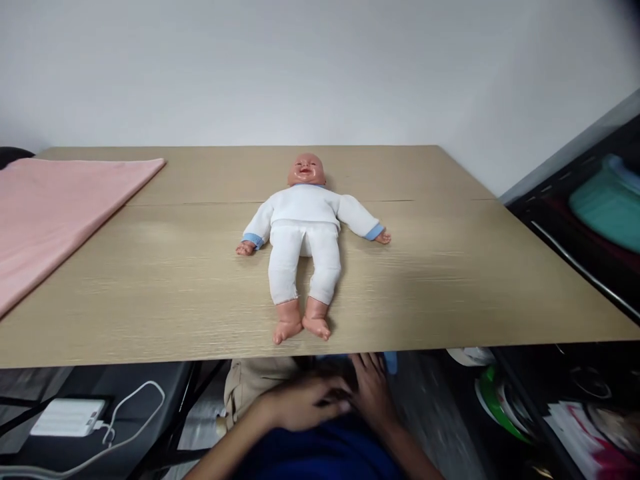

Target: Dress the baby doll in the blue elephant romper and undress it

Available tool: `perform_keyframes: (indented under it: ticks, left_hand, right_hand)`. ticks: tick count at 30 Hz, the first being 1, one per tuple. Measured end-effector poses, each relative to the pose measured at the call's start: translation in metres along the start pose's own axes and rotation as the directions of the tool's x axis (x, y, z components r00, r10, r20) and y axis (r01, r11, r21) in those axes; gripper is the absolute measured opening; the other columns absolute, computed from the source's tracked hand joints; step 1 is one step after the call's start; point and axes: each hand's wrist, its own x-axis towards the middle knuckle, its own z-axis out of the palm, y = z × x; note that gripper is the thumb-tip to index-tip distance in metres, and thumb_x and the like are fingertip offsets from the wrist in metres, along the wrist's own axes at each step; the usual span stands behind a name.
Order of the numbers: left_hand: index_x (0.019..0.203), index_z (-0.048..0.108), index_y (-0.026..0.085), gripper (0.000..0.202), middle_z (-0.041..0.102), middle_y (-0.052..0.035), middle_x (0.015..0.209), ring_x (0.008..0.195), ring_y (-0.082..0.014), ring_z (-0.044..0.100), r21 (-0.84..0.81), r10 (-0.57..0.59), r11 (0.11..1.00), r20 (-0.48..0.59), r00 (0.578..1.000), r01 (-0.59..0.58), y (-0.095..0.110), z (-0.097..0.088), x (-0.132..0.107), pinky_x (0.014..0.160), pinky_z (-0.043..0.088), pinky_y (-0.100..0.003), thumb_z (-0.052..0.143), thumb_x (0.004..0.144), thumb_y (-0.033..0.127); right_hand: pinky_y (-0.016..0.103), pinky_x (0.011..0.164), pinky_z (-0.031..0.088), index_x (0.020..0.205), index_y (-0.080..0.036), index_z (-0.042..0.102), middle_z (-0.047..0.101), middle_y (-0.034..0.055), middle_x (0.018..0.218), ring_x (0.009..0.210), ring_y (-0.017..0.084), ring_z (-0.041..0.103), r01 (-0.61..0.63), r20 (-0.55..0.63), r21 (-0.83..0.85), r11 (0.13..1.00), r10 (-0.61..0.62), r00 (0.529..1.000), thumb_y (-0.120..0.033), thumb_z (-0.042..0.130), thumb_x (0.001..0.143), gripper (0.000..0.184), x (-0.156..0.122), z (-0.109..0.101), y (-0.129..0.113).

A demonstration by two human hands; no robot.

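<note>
A baby doll [305,240] in a white top and white trousers lies on its back in the middle of the wooden table [150,300], feet toward me. Both my hands are below the table's front edge, in my lap. My left hand [305,402] lies with its fingers curled loosely, blurred by motion. My right hand [371,390] rests beside it, fingers stretched out and touching the left hand. Neither hand touches the doll. I cannot make out anything held between them.
A pink cloth [55,207] is spread over the table's left end. A white power bank [67,417] with a cable lies on a dark seat at lower left. Dark shelving [575,227] with a teal item stands at right.
</note>
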Motion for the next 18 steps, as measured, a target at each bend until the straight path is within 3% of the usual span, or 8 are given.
perform_keyframes:
  ticks: [2, 4, 6, 8, 10, 13, 16, 18]
  left_hand:
    - [0.140, 0.073, 0.029, 0.047, 0.077, -0.0103, 0.144, 0.137, -0.0310, 0.070, -0.005, -0.133, 0.991, -0.200, 0.971, 0.134, -0.027, -0.005, -0.028, 0.121, 0.052, -0.046, 0.051, 0.111, 0.059]
    - [0.136, 0.075, 0.028, 0.047, 0.077, -0.0112, 0.144, 0.141, -0.0310, 0.068, -0.022, -0.192, 0.980, -0.354, 0.915, 0.197, -0.047, -0.009, -0.050, 0.126, 0.049, -0.046, 0.051, 0.111, 0.060]
    - [0.136, 0.076, 0.027, 0.048, 0.076, -0.0120, 0.146, 0.143, -0.0319, 0.066, -0.056, -0.235, 0.970, -0.456, 0.858, 0.236, -0.062, -0.009, -0.063, 0.130, 0.045, -0.046, 0.051, 0.110, 0.060]
    - [0.140, 0.074, 0.027, 0.051, 0.073, -0.0120, 0.152, 0.150, -0.0339, 0.062, -0.100, -0.272, 0.961, -0.518, 0.811, 0.258, -0.072, -0.006, -0.064, 0.134, 0.041, -0.049, 0.054, 0.109, 0.061]
    - [0.150, 0.069, 0.026, 0.059, 0.067, -0.0125, 0.162, 0.160, -0.0359, 0.053, -0.140, -0.282, 0.959, -0.549, 0.787, 0.245, -0.078, -0.001, -0.054, 0.139, 0.034, -0.051, 0.058, 0.106, 0.064]
    - [0.164, 0.056, 0.022, 0.078, 0.050, -0.0138, 0.178, 0.171, -0.0364, 0.036, -0.181, -0.242, 0.969, -0.560, 0.792, 0.168, -0.082, 0.004, -0.022, 0.143, 0.024, -0.051, 0.065, 0.102, 0.067]
    - [0.160, 0.059, 0.024, 0.078, 0.051, -0.0117, 0.178, 0.171, -0.0363, 0.036, -0.181, -0.199, 0.977, -0.572, 0.796, 0.114, -0.082, 0.006, 0.014, 0.143, 0.023, -0.050, 0.070, 0.098, 0.069]
    - [0.152, 0.065, 0.024, 0.072, 0.061, -0.0116, 0.169, 0.165, -0.0368, 0.046, -0.175, -0.194, 0.978, -0.583, 0.789, 0.111, -0.081, 0.007, 0.033, 0.142, 0.027, -0.049, 0.070, 0.096, 0.069]
  right_hand:
    - [0.050, 0.099, 0.055, 0.119, -0.025, 0.082, 0.084, 0.0097, 0.110, 0.109, 0.033, 0.077, 0.036, 0.038, -0.049, 0.998, -0.034, 0.999, -0.029, 0.054, 0.108, 0.030, -0.010, -0.003, -0.005]
    - [0.043, 0.092, 0.052, 0.111, -0.027, 0.082, 0.081, 0.0052, 0.098, 0.096, 0.027, 0.075, 0.105, 0.080, -0.084, 0.991, -0.098, 0.992, -0.023, 0.049, 0.112, 0.033, -0.019, -0.006, -0.011]
    - [0.041, 0.086, 0.051, 0.109, -0.028, 0.081, 0.079, 0.0035, 0.097, 0.091, 0.025, 0.073, 0.140, 0.063, -0.101, 0.985, -0.134, 0.989, -0.022, 0.052, 0.111, 0.029, -0.026, -0.008, -0.014]
    - [0.041, 0.089, 0.054, 0.117, -0.028, 0.079, 0.079, 0.0051, 0.108, 0.099, 0.026, 0.073, 0.120, -0.013, -0.096, 0.988, -0.122, 0.992, -0.024, 0.056, 0.110, 0.025, -0.032, -0.007, -0.008]
    - [0.047, 0.098, 0.057, 0.129, -0.027, 0.075, 0.077, 0.0103, 0.123, 0.112, 0.030, 0.072, 0.045, -0.156, -0.081, 0.996, -0.057, 0.986, -0.032, 0.061, 0.109, 0.025, -0.032, -0.006, 0.005]
    - [0.064, 0.115, 0.053, 0.141, -0.020, 0.067, 0.070, 0.0208, 0.140, 0.135, 0.040, 0.064, -0.147, -0.355, 0.022, 0.989, 0.146, 0.924, -0.055, 0.069, 0.103, 0.052, -0.022, -0.006, 0.033]
    - [0.072, 0.123, 0.046, 0.137, -0.019, 0.069, 0.072, 0.0219, 0.141, 0.144, 0.044, 0.062, -0.332, -0.283, 0.235, 0.913, 0.391, 0.876, -0.076, 0.065, 0.096, 0.070, -0.006, -0.014, 0.058]
    - [0.070, 0.113, 0.056, 0.123, -0.021, 0.077, 0.081, 0.0181, 0.126, 0.131, 0.044, 0.073, -0.386, -0.172, 0.306, 0.870, 0.449, 0.877, -0.079, 0.065, 0.093, 0.067, 0.003, -0.022, 0.066]
